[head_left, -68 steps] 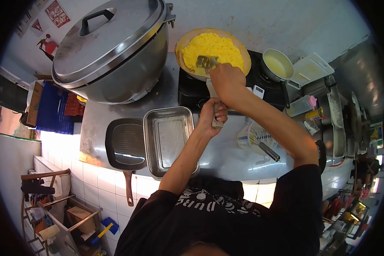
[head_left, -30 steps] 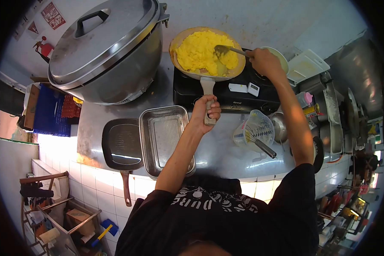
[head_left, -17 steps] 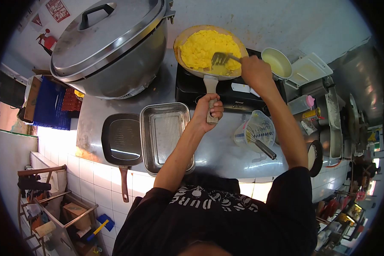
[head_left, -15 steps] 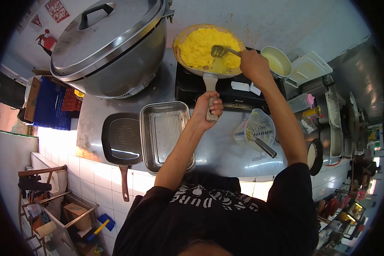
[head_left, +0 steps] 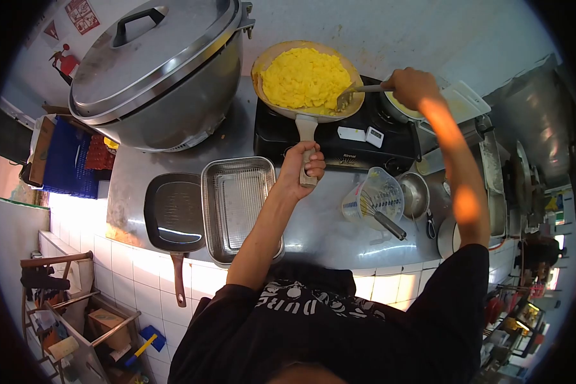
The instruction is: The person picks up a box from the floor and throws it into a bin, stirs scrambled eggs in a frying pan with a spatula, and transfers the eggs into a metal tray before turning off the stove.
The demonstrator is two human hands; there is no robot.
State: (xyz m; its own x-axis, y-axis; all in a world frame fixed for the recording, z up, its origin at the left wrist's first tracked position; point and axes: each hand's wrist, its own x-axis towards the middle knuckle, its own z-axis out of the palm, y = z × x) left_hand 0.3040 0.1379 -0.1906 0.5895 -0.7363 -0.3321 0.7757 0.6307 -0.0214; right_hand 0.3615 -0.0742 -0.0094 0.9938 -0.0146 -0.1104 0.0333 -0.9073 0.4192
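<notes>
- Gripping at two places, a person's bare hands reach forward over a metal counter point(head_left: 326, 240) to a black stove point(head_left: 326, 151).
- Left hand point(head_left: 304, 168): its grip is fully wrapped round the end of a pale handle point(head_left: 306, 130), with no gap to be seen between fingers and handle.
- That handle's long axis runs almost straight away from the body, and the round pan point(head_left: 326, 118) lies directly ahead of the left hand, over the left part of the stove. Whether its base sits flat on the burner cannot be told.
- In the pan is a heaped yellow mass like scrambled egg point(head_left: 304, 78), filling most of the floor.
- Right hand point(head_left: 415, 88): its grip is curled over the end of a spatula point(head_left: 368, 88); the fingers are partly turned from view. It hangs to the right of the pan, farther from the body than the left hand and just beside a small saucepan point(head_left: 400, 109).
- The spatula lies crosswise to the pan's handle, sloping down leftward, so that its blade meets the egg at the near right edge. Most of the egg lies left of the blade and beyond it.
- Nearer the body: a white timer point(head_left: 374, 136) on the stove, and a measuring jug point(head_left: 392, 191) with a whisk point(head_left: 389, 224) leaning in it on the counter.
</notes>
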